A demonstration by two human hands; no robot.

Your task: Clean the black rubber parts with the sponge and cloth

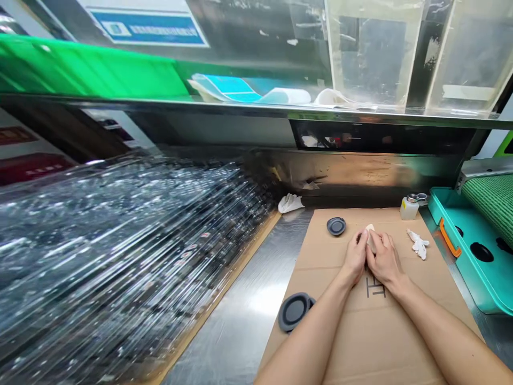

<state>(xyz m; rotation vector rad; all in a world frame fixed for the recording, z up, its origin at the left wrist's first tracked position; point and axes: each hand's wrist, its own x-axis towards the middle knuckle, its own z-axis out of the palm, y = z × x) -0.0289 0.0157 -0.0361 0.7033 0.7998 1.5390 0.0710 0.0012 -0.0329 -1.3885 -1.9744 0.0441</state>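
Note:
My left hand (pixel 356 253) and my right hand (pixel 382 258) meet over the cardboard sheet (pixel 348 342). Between them they pinch a small whitish piece (pixel 371 230), mostly covered by the fingers; what it is I cannot make out. A dark grey round part (pixel 336 226) lies on the cardboard just left of my hands. Nearer to me, beside my left forearm, are more dark round parts (pixel 294 312), one overlapping another. To the right of my right hand lies a crumpled white cloth or tissue (pixel 419 244).
A small bottle with a metal top (pixel 409 207) stands at the cardboard's back right corner. Beyond it are a teal bin (pixel 476 278) and a green belt (pixel 492 195). Stacked clear plastic (pixel 160 256) fills the left. A metal shelf (pixel 256 109) with a green bin (pixel 88 69) crosses above.

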